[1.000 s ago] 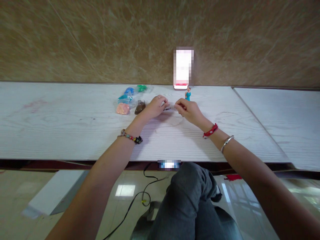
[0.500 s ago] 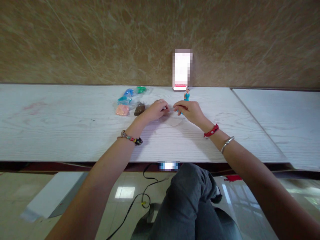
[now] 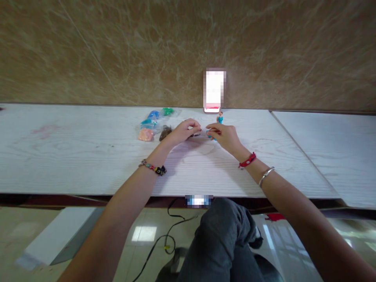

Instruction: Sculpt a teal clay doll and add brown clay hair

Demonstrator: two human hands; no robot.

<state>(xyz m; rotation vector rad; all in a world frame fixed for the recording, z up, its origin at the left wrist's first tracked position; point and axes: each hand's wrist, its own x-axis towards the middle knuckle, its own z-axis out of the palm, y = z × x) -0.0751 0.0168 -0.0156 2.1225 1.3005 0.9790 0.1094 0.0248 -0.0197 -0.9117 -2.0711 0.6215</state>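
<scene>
- Our left hand [image 3: 185, 131] hangs low over the white wood-grain table [image 3: 88, 164], its fingers bent inward; a small dark slender piece [image 3: 196, 135] shows just beneath its fingertips. We cannot tell whether the fingers grasp that piece or merely hover over it.
- Our right hand [image 3: 226, 136] faces it across a narrow gap, thumb and forefinger curled. A small turquoise bit [image 3: 209, 135] shows at its fingertips, but we cannot tell whether it is pinched.
- For such fine fingertip work, we should press lightly: pieces this small would probably dent or slip under a hard squeeze.
- The small standing figure with a turquoise body and dark hair [image 3: 220, 118] is just beyond our right hand, near its knuckles. We do best to lift those knuckles clear, since a nudge could tip it.
- To the left lie clear bags with brown [image 3: 165, 132], peach [image 3: 146, 134], turquoise [image 3: 148, 123], blue [image 3: 153, 114] and green lumps [image 3: 168, 111]. The brown one is just beside our left hand, so a leftward sweep risks dragging it.
- Steady wrists, held low, should help both hands meet accurately.
</scene>
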